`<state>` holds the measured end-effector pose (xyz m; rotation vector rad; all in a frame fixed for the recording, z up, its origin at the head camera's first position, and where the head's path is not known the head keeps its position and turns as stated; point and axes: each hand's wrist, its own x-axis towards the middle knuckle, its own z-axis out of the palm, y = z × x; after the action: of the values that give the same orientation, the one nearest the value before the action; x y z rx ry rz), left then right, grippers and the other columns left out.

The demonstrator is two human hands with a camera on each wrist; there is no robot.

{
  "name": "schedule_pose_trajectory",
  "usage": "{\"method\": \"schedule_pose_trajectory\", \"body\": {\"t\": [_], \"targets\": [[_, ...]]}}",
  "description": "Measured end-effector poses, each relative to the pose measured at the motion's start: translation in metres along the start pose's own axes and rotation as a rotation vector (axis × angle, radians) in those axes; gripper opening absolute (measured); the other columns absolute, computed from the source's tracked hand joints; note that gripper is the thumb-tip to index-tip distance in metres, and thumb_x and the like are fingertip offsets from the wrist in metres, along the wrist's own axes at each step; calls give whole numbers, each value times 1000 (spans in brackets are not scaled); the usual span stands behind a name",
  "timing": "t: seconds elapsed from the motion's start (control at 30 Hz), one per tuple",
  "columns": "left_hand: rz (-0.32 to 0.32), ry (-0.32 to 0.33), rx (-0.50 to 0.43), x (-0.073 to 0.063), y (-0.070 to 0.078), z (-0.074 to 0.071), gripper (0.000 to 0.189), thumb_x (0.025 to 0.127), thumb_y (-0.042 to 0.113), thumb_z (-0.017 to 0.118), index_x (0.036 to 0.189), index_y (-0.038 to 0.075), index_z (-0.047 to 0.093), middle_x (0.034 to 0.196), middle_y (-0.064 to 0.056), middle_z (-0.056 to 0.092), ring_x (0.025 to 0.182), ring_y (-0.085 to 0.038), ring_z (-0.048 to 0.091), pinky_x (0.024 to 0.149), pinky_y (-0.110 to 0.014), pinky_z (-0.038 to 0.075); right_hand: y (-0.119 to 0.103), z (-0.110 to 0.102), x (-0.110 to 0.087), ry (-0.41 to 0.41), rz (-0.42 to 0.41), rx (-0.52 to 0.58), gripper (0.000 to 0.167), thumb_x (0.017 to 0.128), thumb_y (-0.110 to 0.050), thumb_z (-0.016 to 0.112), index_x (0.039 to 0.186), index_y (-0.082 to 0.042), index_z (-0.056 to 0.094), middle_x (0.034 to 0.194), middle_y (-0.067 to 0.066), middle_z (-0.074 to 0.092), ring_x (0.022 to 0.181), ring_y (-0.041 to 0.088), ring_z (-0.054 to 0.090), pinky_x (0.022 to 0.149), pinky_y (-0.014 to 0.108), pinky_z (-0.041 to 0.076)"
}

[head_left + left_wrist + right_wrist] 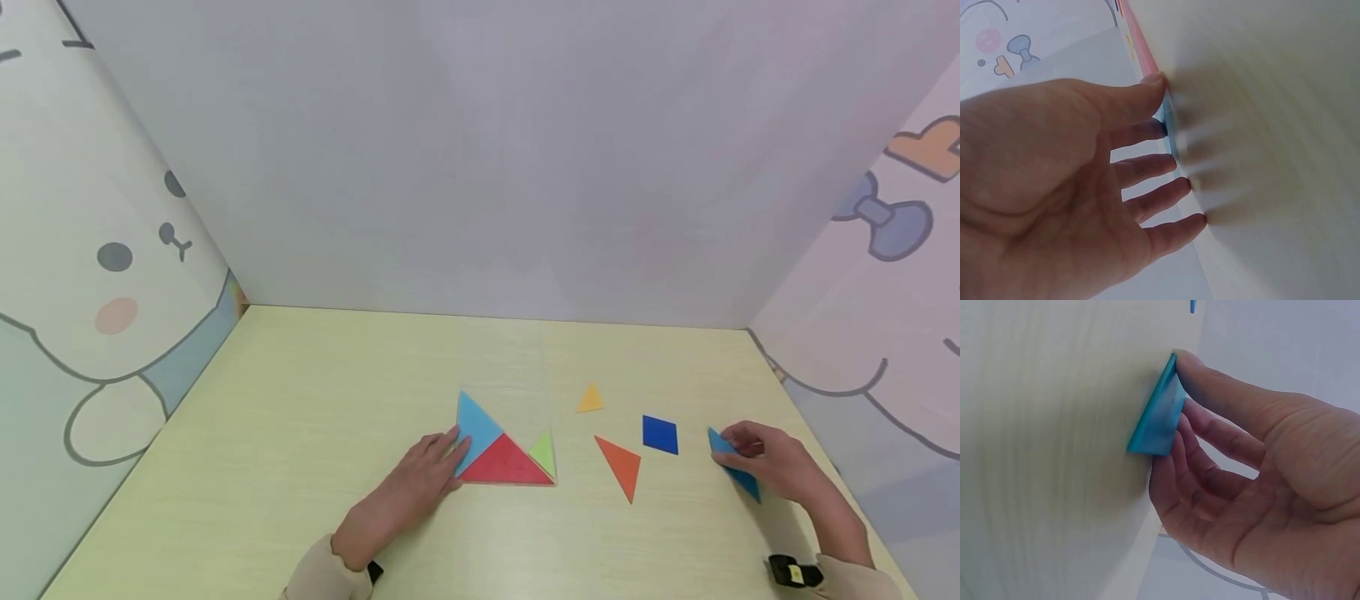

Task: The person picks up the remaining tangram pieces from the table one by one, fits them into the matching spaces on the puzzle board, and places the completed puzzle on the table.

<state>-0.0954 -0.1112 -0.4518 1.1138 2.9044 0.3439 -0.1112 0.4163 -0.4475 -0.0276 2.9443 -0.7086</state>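
Observation:
My left hand (412, 487) rests at the left edge of a light blue triangle (476, 429), fingers extended and fingertips touching it. Against that piece lies a red triangle (506, 465), with a small green triangle (544, 454) beside its right slope. In the left wrist view, the thumb and fingertips of the left hand (1085, 162) meet the pieces' edge low over the table. At the far right, my right hand (776, 462) pinches a blue triangle (742, 478) between thumb and fingers. The right wrist view shows this triangle (1159, 422) tilted up from the tabletop.
Between the hands lie a small yellow triangle (591, 400), an orange triangle (622, 468) and a dark blue parallelogram (661, 435). A faint transparent outline (546, 367) extends behind the grouped pieces. Walls stand at the back and sides of the pale wooden table (300, 375).

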Motion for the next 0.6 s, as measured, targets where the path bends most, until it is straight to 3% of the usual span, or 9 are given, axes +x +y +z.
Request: {"method": "schedule_pose_trajectory", "body": {"t": [0.6], "targets": [[-23,-11,-29,0,0,1,54,100,18,67,147,-4,50,150,-22,48,129,-38,51,105,-50,48,9,1,-1,11,3,56,32,97,-24,74,115,3,69,101,10,71,93,31,70,69,22,53]]}}
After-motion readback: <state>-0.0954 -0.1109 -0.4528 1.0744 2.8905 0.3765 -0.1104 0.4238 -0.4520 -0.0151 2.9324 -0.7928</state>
